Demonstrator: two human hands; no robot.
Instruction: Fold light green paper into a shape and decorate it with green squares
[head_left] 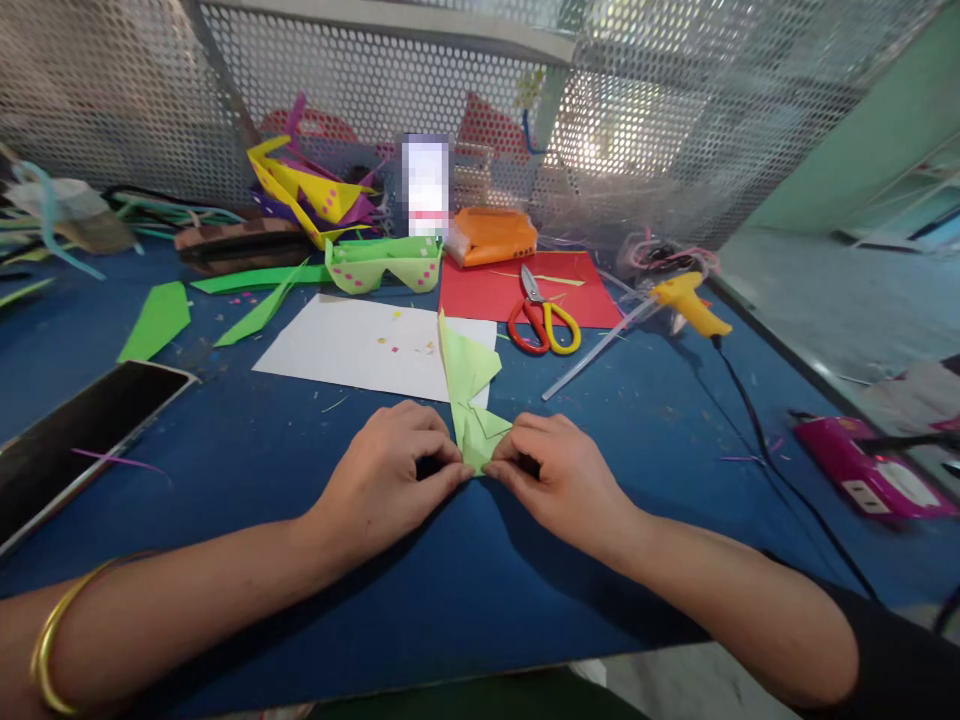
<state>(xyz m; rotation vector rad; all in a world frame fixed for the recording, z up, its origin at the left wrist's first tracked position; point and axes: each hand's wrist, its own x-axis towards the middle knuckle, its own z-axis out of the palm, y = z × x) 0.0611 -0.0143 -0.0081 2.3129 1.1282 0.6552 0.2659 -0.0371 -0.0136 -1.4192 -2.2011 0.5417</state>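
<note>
A folded piece of light green paper (pixel 471 375) stands on the blue table in front of me, its long point turned away. My left hand (pixel 390 460) pinches its near left edge between thumb and fingers. From the other side, my right hand (pixel 559 475) pinches the near right corner. The fingertips of both hands almost meet at the paper's near end and hide part of it. Just beyond, partly under the green paper, lies a white sheet (pixel 337 350) with small coloured scraps on it.
Scissors (pixel 544 320) rest partly on a red sheet (pixel 472 290). Right of them are a yellow glue gun (pixel 691 303) with a cable and a pink power strip (pixel 874 465). A phone (pixel 82 440) lies left. Behind stand a green paper mask (pixel 382 270) and an orange packet (pixel 491 237).
</note>
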